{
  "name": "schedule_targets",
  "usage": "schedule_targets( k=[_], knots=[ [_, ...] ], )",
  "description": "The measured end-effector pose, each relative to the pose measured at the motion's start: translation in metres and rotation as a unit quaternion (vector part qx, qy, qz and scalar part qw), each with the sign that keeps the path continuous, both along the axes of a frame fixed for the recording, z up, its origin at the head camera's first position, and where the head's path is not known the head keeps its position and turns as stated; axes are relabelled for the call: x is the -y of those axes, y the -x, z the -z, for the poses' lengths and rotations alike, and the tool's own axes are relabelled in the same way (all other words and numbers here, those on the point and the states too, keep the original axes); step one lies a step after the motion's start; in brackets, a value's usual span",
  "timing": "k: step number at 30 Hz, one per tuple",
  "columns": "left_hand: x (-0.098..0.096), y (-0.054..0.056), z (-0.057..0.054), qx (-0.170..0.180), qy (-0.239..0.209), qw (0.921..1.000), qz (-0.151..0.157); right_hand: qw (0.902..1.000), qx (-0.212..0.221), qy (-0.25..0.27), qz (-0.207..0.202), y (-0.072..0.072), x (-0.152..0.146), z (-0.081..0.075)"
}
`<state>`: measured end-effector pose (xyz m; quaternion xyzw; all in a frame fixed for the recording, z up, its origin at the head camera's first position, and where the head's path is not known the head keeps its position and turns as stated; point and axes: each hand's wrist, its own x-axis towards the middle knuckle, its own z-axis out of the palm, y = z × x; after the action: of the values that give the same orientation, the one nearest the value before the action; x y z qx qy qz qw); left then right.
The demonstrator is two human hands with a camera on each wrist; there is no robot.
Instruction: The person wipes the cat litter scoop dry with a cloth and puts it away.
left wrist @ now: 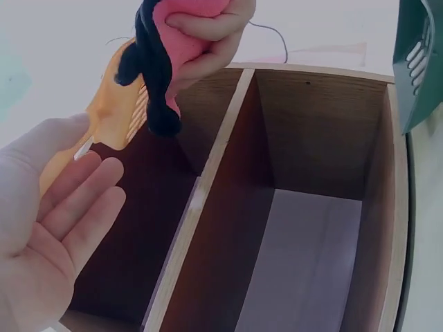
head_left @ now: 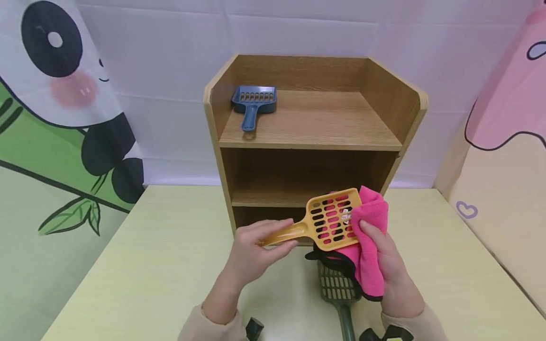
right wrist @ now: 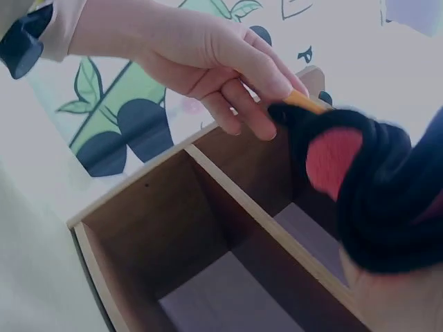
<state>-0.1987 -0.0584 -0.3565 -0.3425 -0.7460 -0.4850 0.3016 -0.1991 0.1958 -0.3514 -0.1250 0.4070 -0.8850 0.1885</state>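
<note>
My left hand (head_left: 256, 248) pinches the handle of an orange slotted litter scoop (head_left: 316, 215) between thumb and fingers, its head pointing right. My right hand (head_left: 386, 258) grips a pink cloth with black edging (head_left: 371, 246), folded around the far end of the scoop's head. Pink shows through the slots, so cloth also lies behind the head. In the left wrist view the cloth (left wrist: 187, 31) covers the scoop's end, and the left fingers (left wrist: 90, 200) reach under the handle. Below the cloth a dark green litter scoop (head_left: 340, 286) lies on the table, its upper end hidden.
A wooden shelf unit (head_left: 307, 146) stands at the back of the table (head_left: 149, 265). On its top board, at the left, sits a blue scoop (head_left: 254, 102) with its handle toward me. Cartoon-printed cloth (head_left: 111, 142) hangs behind and along the sides.
</note>
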Motion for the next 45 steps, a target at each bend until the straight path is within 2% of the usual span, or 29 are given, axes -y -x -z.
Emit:
schedule_targets(
  k=[1, 3, 6, 10, 14, 19, 21, 22, 24, 25, 28, 31, 34, 36, 40, 45],
  knots=[
    [0.0, 0.0, 0.0, -0.008, 0.005, 0.9999, -0.005, 0.9979, 0.003, -0.048, 0.042, 0.001, 0.001, -0.001],
    [0.001, 0.001, 0.001, -0.027, 0.019, 0.9993, -0.019, 0.9855, 0.003, -0.12, 0.12, 0.003, 0.002, -0.001],
    [0.002, 0.003, 0.001, -0.043, 0.032, 0.9981, -0.031, 0.9684, 0.007, -0.16, 0.191, 0.004, 0.005, -0.002],
    [0.008, 0.004, 0.0, -0.036, 0.037, 0.998, -0.036, 0.9565, 0.008, -0.167, 0.239, 0.005, 0.002, -0.004],
    [0.012, 0.004, -0.002, -0.023, 0.041, 0.9981, -0.039, 0.9492, -0.023, -0.154, 0.273, 0.004, -0.006, -0.005],
    [0.011, 0.004, 0.0, -0.003, 0.038, 0.9991, -0.017, 0.938, -0.094, -0.144, 0.301, 0.0, -0.012, -0.004],
    [0.01, 0.004, 0.0, 0.001, 0.036, 0.9993, -0.01, 0.9283, -0.137, -0.157, 0.308, -0.001, -0.011, -0.003],
    [0.009, 0.004, 0.001, 0.002, 0.034, 0.9994, -0.01, 0.9199, -0.166, -0.169, 0.312, -0.002, -0.01, -0.002],
    [0.008, 0.003, 0.001, 0.004, 0.03, 0.9995, -0.011, 0.8965, -0.231, -0.207, 0.316, -0.002, -0.007, -0.001],
    [0.007, 0.003, 0.001, 0.006, 0.028, 0.9995, -0.012, 0.8807, -0.263, -0.233, 0.318, -0.003, -0.006, -0.001],
    [0.005, 0.002, 0.001, 0.015, 0.024, 0.9995, -0.016, 0.8216, -0.344, -0.318, 0.325, -0.005, -0.001, 0.0],
    [0.003, 0.001, 0.001, 0.023, 0.025, 0.9993, -0.018, 0.7588, -0.396, -0.398, 0.331, -0.006, 0.003, 0.002],
    [0.002, 0.0, 0.001, 0.027, 0.028, 0.9991, -0.02, 0.7076, -0.446, -0.447, 0.317, -0.005, 0.005, 0.003],
    [0.001, 0.0, 0.001, 0.026, 0.029, 0.9991, -0.02, 0.677, -0.481, -0.469, 0.3, -0.004, 0.006, 0.003],
    [-0.001, 0.0, 0.001, 0.026, 0.031, 0.9989, -0.022, 0.634, -0.527, -0.495, 0.275, -0.003, 0.007, 0.003],
    [-0.004, -0.001, 0.001, 0.029, 0.023, 0.9992, -0.015, 0.5998, -0.546, -0.516, 0.276, -0.003, 0.007, 0.003]
  ],
)
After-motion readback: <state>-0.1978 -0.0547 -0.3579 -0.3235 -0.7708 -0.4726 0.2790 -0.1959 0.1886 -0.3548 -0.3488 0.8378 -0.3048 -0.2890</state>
